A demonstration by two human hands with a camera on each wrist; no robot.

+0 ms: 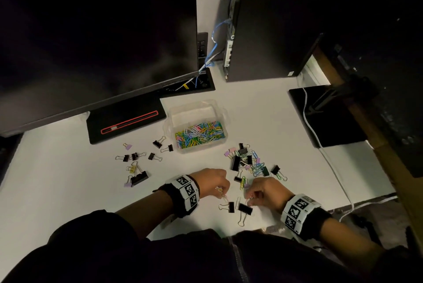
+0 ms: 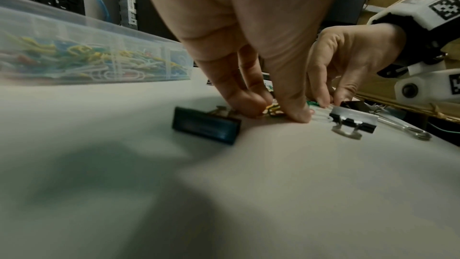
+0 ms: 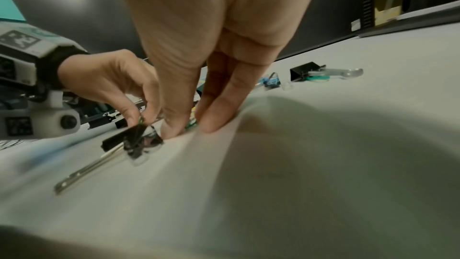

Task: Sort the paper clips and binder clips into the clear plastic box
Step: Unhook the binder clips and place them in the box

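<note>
The clear plastic box (image 1: 174,120) stands mid-table, its near compartment full of coloured paper clips (image 1: 199,133). My left hand (image 1: 220,191) pinches a small bunch of yellow and green paper clips (image 2: 272,109) against the table between thumb and fingers. My right hand (image 1: 250,199), close beside it, pinches a green paper clip (image 3: 191,123) on the table. Two black binder clips (image 1: 230,206) (image 1: 245,209) lie just in front of the hands. A mixed pile of clips (image 1: 247,161) lies beyond the right hand.
Several binder clips (image 1: 135,163) lie scattered at the left of the white table (image 1: 68,179). A monitor base (image 1: 126,122) sits behind them, a computer tower (image 1: 274,31) at the back, and a black stand (image 1: 327,115) with a white cable (image 1: 329,161) at the right.
</note>
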